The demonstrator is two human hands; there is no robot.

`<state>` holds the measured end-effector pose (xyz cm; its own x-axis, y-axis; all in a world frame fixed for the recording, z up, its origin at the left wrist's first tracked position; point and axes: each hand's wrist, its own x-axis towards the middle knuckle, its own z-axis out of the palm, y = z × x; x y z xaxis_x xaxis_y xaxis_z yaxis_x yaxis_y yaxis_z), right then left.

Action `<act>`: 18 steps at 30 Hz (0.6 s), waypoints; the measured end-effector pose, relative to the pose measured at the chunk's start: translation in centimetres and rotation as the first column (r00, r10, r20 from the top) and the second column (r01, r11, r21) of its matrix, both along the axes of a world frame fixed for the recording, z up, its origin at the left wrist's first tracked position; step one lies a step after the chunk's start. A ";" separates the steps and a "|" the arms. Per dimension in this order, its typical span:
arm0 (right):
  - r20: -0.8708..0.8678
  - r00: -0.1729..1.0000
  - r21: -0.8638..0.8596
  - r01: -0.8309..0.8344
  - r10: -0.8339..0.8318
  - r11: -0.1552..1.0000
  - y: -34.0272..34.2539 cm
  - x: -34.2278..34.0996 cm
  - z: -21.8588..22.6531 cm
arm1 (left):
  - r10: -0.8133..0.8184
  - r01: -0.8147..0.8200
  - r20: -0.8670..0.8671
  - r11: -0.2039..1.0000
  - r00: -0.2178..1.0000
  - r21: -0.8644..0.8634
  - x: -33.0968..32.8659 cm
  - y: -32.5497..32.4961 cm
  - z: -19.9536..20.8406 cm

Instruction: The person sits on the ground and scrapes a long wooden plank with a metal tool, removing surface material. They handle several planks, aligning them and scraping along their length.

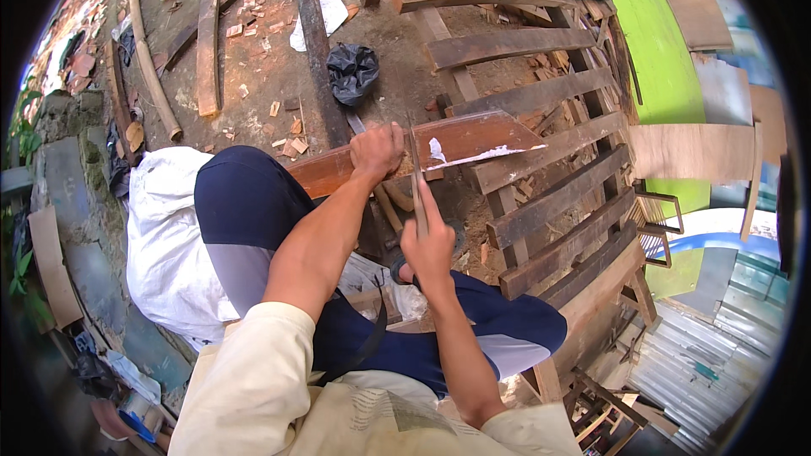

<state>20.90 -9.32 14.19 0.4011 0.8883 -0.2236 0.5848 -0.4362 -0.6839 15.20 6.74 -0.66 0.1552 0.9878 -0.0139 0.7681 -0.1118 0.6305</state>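
Observation:
A reddish-brown wooden board (486, 137) with a slanted right end lies across in front of my knees, white patches showing along its near edge. My left hand (378, 152) is closed over the board left of its middle, knuckles up. Just right of it, a hand saw (415, 160) crosses the board, its thin blade seen nearly edge-on. My right hand (428, 245) grips the saw at the near end, with the index finger stretched along it; the handle is mostly hidden by the hand. How deep the blade sits in the wood I cannot tell.
A slatted wooden frame (541, 89) stands at the right. Ahead are a black plastic bag (352, 73), a long dark beam (314, 34) and loose planks (209, 42). A white sack (165, 236) lies by my left knee. Corrugated metal sheets (701, 363) lie at the lower right.

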 end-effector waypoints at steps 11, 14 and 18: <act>-0.003 0.993 0.033 -0.116 0.116 0.993 -9.5 -1.6 11.6 | 0.013 -0.013 -0.003 1.000 1.000 0.001 -0.4 -0.1 -0.3; -0.101 0.994 -0.038 -0.051 0.047 0.998 -3.3 -0.8 7.7 | 0.021 -0.021 -0.043 1.000 0.999 0.022 -0.6 0.3 0.4; 0.057 0.998 -0.017 0.001 0.000 1.000 4.6 0.6 1.8 | -0.001 0.002 -0.033 0.999 0.999 0.038 0.6 -0.1 0.9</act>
<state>21.49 -4.71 15.98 0.4141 0.8843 -0.2156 0.6226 -0.4480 -0.6416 15.85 6.69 0.26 0.1571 0.9874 0.0181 0.7882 -0.1364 0.6001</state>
